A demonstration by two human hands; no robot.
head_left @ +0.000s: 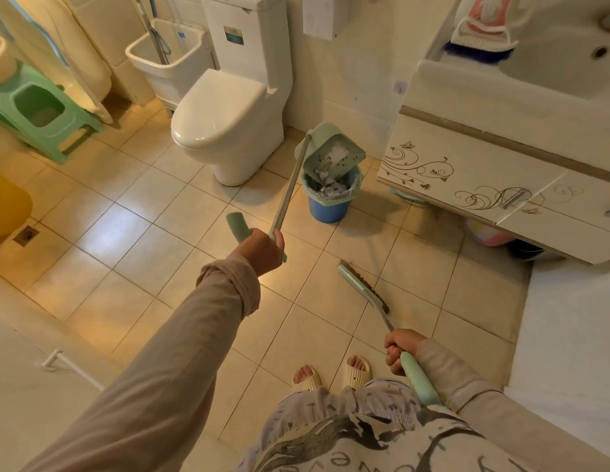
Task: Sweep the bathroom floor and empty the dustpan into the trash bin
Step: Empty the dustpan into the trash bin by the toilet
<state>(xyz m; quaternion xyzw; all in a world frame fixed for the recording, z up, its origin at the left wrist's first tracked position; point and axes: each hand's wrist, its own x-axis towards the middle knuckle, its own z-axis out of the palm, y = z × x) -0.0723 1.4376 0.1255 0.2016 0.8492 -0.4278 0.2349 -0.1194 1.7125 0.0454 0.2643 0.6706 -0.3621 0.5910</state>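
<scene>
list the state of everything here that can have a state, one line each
dustpan: tipped over the bin, debris showing inside
trash bin: upright, open, lined, paper inside
broom: head down on the floor, handle tilted
toilet: lid shut
left hand: closed on the dustpan handle
right hand: closed on the broom handle
green stool: upright

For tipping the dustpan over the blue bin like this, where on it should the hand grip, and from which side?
Probably low on the long handle, near its padded end, where the left hand holds it now, coming from the person's side. The dustpan hangs tilted mouth-down over the trash bin, so a far-end grip lets the pan reach the bin and keeps the hand clear of falling debris.
</scene>
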